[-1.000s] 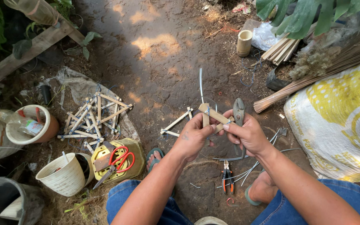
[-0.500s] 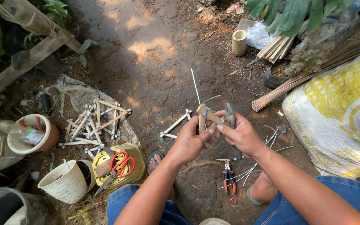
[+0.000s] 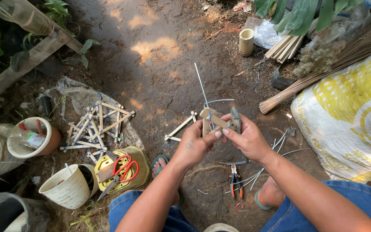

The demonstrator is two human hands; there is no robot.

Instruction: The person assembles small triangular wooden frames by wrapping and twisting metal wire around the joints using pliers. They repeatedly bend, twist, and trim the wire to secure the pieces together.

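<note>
Both hands meet mid-scene over the dirt ground: the left hand (image 3: 196, 144) pinches a small bamboo stick frame (image 3: 211, 121) — long axis running left to right — while the right hand (image 3: 247, 139) grips pliers (image 3: 235, 118) (just right of it).

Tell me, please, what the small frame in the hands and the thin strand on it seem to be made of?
The small frame looks like split bamboo or wood: pale tan, matte, straight-cut sticks. The thin strand looks like metal wire: grey, slightly shiny, and it stands up stiffly by itself.
</note>
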